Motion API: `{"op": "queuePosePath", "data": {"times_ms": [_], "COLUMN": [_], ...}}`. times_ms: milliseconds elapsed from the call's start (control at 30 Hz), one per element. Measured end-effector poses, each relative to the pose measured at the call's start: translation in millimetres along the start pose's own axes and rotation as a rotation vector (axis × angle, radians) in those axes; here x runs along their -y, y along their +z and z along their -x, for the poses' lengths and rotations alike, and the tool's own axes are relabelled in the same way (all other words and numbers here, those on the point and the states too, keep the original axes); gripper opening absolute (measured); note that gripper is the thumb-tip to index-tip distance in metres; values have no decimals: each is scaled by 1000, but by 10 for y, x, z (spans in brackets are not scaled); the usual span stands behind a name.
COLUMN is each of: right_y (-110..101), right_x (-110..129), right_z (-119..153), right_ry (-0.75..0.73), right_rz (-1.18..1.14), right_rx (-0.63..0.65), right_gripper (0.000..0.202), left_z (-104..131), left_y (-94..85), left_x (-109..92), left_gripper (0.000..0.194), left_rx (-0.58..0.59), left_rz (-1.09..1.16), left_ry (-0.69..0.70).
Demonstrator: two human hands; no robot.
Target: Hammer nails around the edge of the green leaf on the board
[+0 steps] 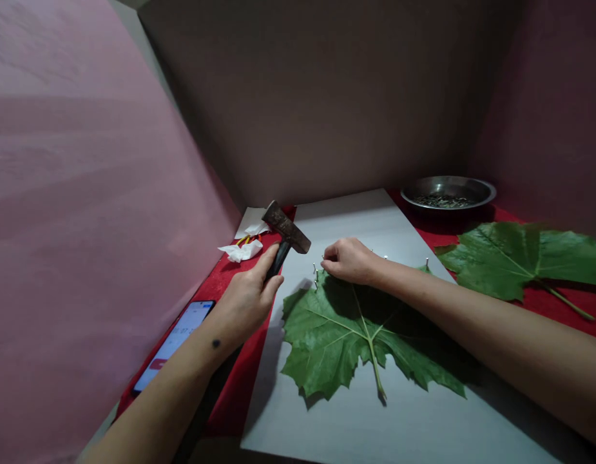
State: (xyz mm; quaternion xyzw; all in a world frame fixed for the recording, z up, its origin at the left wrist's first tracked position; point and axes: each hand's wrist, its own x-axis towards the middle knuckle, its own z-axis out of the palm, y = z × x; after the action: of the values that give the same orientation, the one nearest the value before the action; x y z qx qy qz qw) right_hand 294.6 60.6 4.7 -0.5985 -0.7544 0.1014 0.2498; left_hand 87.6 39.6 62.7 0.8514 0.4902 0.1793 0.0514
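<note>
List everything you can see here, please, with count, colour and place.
Hammer: one, dark, above board's left edge
Near leaf: one, green, on board
Board: one, white, centre
Standing nails: several, silvery, near leaf's far edge
Far leaf: one, green, right
Bowl: one, silver, far right
Loose nails: many, silvery, in bowl
Phone: one, lit, left
Tissue: count unclear, white, far left
Bands: count unclear, yellow-orange, by tissue
Cloth: red, beneath
Side walls: two, pink
Left hand: one, gripping hammer
Right hand: one, pinching nail
</note>
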Motion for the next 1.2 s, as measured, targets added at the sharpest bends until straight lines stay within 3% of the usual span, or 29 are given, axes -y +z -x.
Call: {"op": "queuePosePath", "data": {"times_ms": [267, 500, 667, 1000, 1200], "right_y": [-57, 103, 213, 243, 246], "right_x": [31, -64, -80, -67, -62], "right_z": [64, 251, 321, 323, 334], "right_ry": [-33, -304, -307, -272, -243], "right_rz": [100, 265, 343, 373, 349], "right_rx": [120, 10, 1, 5, 0], "right_gripper": [23, 26, 28, 32, 32], "left_z": [119, 179, 153, 49, -25], "left_y": [9, 35, 61, 173, 276], "left_x": [-20, 33, 39, -99, -173], "left_gripper": [55, 56, 55, 59, 61], "left_rx": [79, 103, 96, 140, 162], "left_rz": [95, 121, 104, 15, -186], "left_ry": [-51, -41, -27, 70, 89]}}
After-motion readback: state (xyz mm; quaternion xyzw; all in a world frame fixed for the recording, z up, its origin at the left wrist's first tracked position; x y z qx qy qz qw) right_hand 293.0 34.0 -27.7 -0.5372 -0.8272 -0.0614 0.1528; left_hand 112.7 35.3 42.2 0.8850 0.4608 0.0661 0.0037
